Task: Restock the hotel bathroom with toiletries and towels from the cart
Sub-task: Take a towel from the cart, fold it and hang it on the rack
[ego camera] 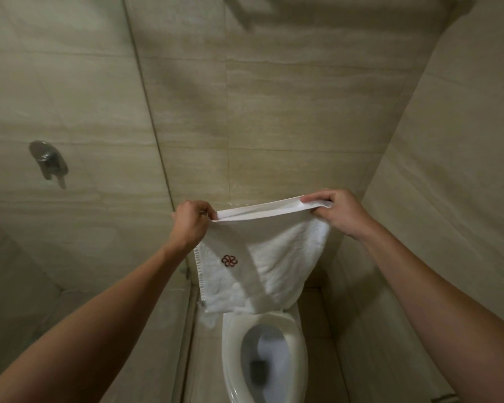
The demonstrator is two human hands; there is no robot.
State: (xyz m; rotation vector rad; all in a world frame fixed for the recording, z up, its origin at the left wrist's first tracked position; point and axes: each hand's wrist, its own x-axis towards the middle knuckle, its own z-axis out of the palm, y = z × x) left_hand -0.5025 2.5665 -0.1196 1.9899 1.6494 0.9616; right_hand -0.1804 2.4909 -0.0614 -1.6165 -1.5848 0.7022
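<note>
- You hold a white towel [262, 257] up in the air in front of the tiled wall [274, 112], right above the toilet [262, 359].
- The top edge of the towel runs side to side, from one hand to the other. It sits a bit higher on the right side than on the left.
- The rest of the towel hangs straight down from that edge. Its bottom part covers the back of the toilet.
- The towel is folded over, so you see two layers along the top edge.
- A small dark red logo [229, 260] is sewn on the left part of the towel. It looks like a flower made of loops. There are no words to read on it.
- Your left hand [191, 221] is closed on the top left corner of the towel. The fingers curl in and pinch the cloth.
- Your right hand [335, 209] is closed on the top right corner. The thumb is under the edge and the fingers press down on top.
- A shiny metal shower handle [48, 162] is on the wall far to the left, behind a glass panel [146, 97].
</note>
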